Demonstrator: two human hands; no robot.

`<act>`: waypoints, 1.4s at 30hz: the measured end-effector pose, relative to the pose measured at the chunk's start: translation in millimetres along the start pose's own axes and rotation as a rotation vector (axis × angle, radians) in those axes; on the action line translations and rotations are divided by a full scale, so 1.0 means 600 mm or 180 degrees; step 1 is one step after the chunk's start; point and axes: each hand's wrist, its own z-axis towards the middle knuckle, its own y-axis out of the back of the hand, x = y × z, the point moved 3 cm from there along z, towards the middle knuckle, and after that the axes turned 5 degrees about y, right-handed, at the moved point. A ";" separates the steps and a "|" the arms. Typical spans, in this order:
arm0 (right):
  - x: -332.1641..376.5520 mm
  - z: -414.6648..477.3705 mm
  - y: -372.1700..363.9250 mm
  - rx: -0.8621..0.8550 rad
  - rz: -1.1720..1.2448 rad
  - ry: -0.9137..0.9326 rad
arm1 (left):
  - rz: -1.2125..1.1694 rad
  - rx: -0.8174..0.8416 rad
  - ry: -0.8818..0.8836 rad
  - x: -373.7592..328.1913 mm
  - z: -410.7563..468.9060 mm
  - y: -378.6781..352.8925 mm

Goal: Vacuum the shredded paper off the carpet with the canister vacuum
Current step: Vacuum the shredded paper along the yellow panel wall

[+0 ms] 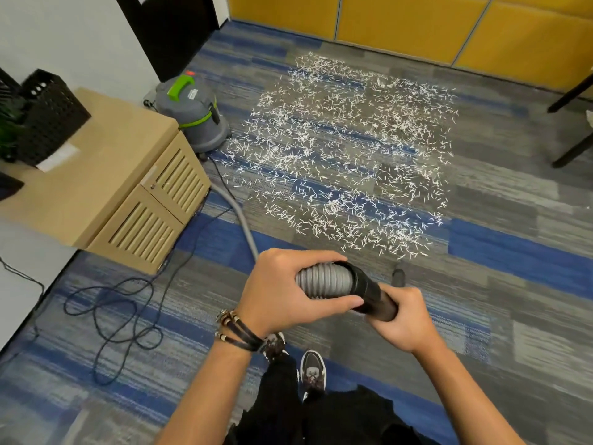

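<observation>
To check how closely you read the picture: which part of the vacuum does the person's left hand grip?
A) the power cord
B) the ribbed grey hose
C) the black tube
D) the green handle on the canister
B: the left hand curls round the ribbed grey hose, while the right hand grips the black tube joined to it.

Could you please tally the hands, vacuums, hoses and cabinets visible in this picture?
Hands: 2 (left hand, right hand)
Vacuum: 1
Hose: 1
Cabinet: 1
Total: 5
</observation>
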 end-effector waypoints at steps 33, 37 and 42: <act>-0.102 0.186 0.149 0.0225 0.0413 -0.0308 | 0.0075 -0.0173 0.0328 -0.027 0.262 -0.083; -0.102 0.208 0.181 0.0178 0.0657 -0.0141 | 0.0229 -0.0427 0.0222 -0.081 0.296 -0.080; -0.095 0.217 0.241 0.0302 0.0827 0.0071 | 0.0385 -0.0603 0.0052 -0.143 0.319 -0.093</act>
